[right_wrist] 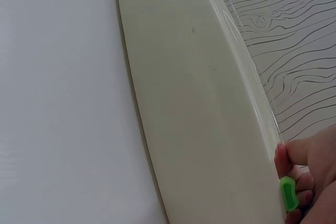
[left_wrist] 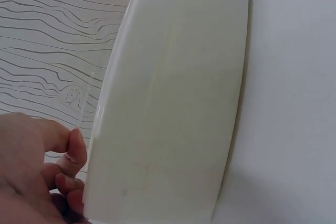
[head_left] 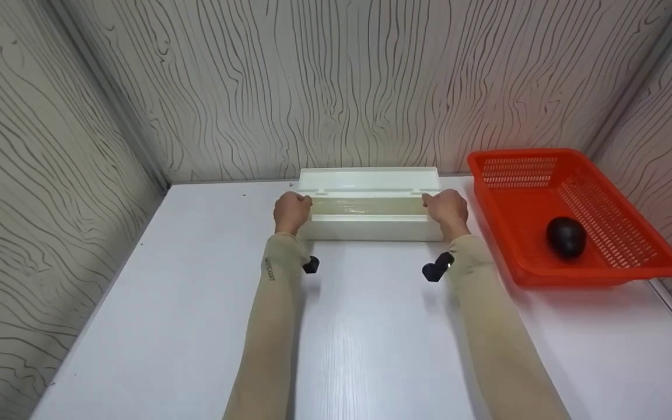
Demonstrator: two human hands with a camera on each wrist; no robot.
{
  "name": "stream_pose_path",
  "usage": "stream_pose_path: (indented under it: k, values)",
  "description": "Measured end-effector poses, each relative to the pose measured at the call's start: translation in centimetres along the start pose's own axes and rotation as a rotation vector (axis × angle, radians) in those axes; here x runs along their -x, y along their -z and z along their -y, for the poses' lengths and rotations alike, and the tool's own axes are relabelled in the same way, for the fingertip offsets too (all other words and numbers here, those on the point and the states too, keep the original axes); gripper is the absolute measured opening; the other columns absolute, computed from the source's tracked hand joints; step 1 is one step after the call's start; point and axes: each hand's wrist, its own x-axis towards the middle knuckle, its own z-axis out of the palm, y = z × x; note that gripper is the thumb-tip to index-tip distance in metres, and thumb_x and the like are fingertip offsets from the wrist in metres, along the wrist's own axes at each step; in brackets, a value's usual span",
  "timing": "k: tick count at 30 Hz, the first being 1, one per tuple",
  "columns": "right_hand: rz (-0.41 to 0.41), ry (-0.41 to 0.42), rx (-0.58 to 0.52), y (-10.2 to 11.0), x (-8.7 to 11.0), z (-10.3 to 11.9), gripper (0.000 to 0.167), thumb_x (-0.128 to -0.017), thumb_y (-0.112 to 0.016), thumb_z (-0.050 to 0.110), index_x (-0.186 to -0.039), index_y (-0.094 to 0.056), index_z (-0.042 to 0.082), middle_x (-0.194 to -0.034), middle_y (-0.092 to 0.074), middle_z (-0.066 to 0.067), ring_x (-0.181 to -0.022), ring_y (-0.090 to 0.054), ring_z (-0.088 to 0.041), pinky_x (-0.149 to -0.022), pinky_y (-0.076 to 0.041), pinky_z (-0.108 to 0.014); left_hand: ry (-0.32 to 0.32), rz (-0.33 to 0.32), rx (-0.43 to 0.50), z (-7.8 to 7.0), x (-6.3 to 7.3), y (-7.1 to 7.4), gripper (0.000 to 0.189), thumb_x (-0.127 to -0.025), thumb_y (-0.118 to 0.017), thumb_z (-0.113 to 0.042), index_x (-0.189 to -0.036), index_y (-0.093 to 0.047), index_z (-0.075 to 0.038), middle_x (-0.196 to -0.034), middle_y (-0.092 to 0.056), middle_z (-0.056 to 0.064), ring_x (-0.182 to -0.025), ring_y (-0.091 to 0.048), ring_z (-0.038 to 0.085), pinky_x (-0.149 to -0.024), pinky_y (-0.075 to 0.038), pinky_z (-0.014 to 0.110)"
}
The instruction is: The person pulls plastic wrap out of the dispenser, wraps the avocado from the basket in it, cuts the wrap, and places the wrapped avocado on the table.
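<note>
A white cling film dispenser [head_left: 371, 228] stands near the table's back edge, its lid [head_left: 369, 178] raised. A yellowish film roll shows in its opening. At its left end, my left hand [head_left: 293, 211] has curled fingers and pinches the edge of the clear cling film [left_wrist: 90, 90]. My right hand [head_left: 447, 209] pinches the film's other corner at the right end. In the right wrist view, a small green piece [right_wrist: 288, 194] sits by the right fingers, its kind unclear. The dispenser's front wall [left_wrist: 168, 103] fills much of both wrist views.
On the right stands a red plastic basket [head_left: 505, 233] with perforated sides, holding a dark, glossy oval object [head_left: 566, 237]. Wood-grain patterned panels [head_left: 365, 87] rise behind and beside the white table [head_left: 359, 338].
</note>
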Motion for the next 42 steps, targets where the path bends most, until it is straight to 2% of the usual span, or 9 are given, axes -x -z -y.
stream_pose_path:
  k: [4, 8, 11, 15, 22, 28, 33, 37, 42]
  values:
    - [0.003, -0.004, -0.008, 0.1, -0.1, 0.2, 0.042, -0.106, -0.051, 0.037, -0.114, -0.075, 0.003, -0.105, -0.065, -0.012, -0.092, -0.053, -0.022, -0.073, -0.04, -0.029, 0.018, 0.009, 0.051, -0.1, 0.1, 0.2, 0.036, -0.107, -0.053, -0.024, -0.073, -0.054, -0.012, -0.07, -0.051, -0.003, -0.063, -0.042, 0.013, -0.058, -0.038, 0.026]
    - [0.007, 0.0, -0.007, 0.2, -0.2, 0.4, 0.043, -0.106, -0.051, 0.037, -0.116, -0.075, 0.003, -0.109, -0.066, -0.013, -0.093, -0.053, -0.023, -0.074, -0.04, -0.028, 0.019, 0.01, 0.095, -0.2, 0.4, 0.5, 0.029, -0.106, -0.053, -0.025, -0.092, -0.069, -0.005, -0.083, -0.058, 0.001, -0.075, -0.049, 0.015, -0.067, -0.043, 0.028]
    - [0.015, -0.007, -0.029, 0.4, -0.3, 0.6, 0.045, -0.106, -0.05, 0.038, -0.118, -0.073, 0.002, -0.103, -0.065, -0.012, -0.09, -0.054, -0.022, -0.073, -0.041, -0.029, 0.006, 0.019, 0.13, -0.3, 0.6, 0.7, 0.033, -0.107, -0.052, -0.026, -0.109, -0.074, -0.002, -0.1, -0.068, 0.006, -0.086, -0.055, 0.017, -0.077, -0.048, 0.031]
    - [0.023, -0.005, -0.07, 0.9, -0.3, 1.0, 0.046, -0.106, -0.05, 0.04, -0.121, -0.072, 0.002, -0.099, -0.062, -0.01, -0.085, -0.056, -0.02, -0.071, -0.044, -0.029, -0.014, 0.018, 0.171, -0.6, 0.5, 1.0, 0.035, -0.108, -0.05, -0.028, -0.116, -0.074, -0.003, -0.112, -0.07, 0.011, -0.09, -0.056, 0.018, -0.08, -0.048, 0.031]
    - [0.045, -0.005, -0.125, 1.4, 0.0, 1.1, 0.047, -0.108, -0.05, 0.04, -0.128, -0.068, 0.001, -0.111, -0.06, -0.011, -0.098, -0.053, -0.023, -0.08, -0.043, -0.031, -0.009, 0.017, 0.266, -0.9, 0.4, 1.3, 0.036, -0.107, -0.051, -0.027, -0.114, -0.073, 0.001, -0.096, -0.064, 0.008, -0.079, -0.05, 0.014, -0.068, -0.041, 0.025]
    - [0.025, 0.002, -0.119, 1.6, 0.0, 1.2, 0.046, -0.107, -0.051, 0.04, -0.125, -0.07, 0.003, -0.111, -0.063, -0.011, -0.099, -0.053, -0.023, -0.082, -0.043, -0.031, -0.031, 0.027, 0.392, -0.7, 0.9, 1.5, 0.033, -0.108, -0.054, -0.021, -0.108, -0.072, 0.006, -0.083, -0.065, 0.005, -0.068, -0.061, 0.01, -0.063, -0.049, 0.02]
    - [0.054, -0.002, -0.137, 2.1, 0.0, 1.3, 0.045, -0.107, -0.054, 0.042, -0.126, -0.07, 0.004, -0.121, -0.068, -0.014, -0.106, -0.055, -0.025, -0.095, -0.046, -0.036, -0.04, 0.081, 0.491, -0.7, 1.0, 2.0, 0.031, -0.107, -0.057, -0.019, -0.109, -0.071, 0.009, -0.081, -0.072, 0.004, -0.071, -0.073, 0.011, -0.068, -0.059, 0.019]
    - [0.092, -0.007, -0.187, 2.4, 0.1, 1.0, 0.045, -0.105, -0.058, 0.042, -0.128, -0.069, 0.004, -0.126, -0.068, -0.014, -0.113, -0.055, -0.027, -0.105, -0.045, -0.04, 0.001, 0.124, 0.515, -0.6, 1.0, 2.5, 0.029, -0.106, -0.059, -0.017, -0.113, -0.07, 0.008, -0.083, -0.073, 0.005, -0.075, -0.074, 0.012, -0.073, -0.062, 0.022]
    - [0.133, -0.012, -0.235, 2.4, 0.3, 0.4, 0.042, -0.105, -0.061, 0.037, -0.129, -0.068, 0.003, -0.125, -0.07, -0.014, -0.111, -0.057, -0.026, -0.098, -0.047, -0.036, 0.041, 0.146, 0.537, -0.1, 1.2, 2.5, 0.027, -0.105, -0.06, -0.016, -0.116, -0.07, 0.007, -0.086, -0.073, 0.005, -0.077, -0.075, 0.012, -0.075, -0.062, 0.022]
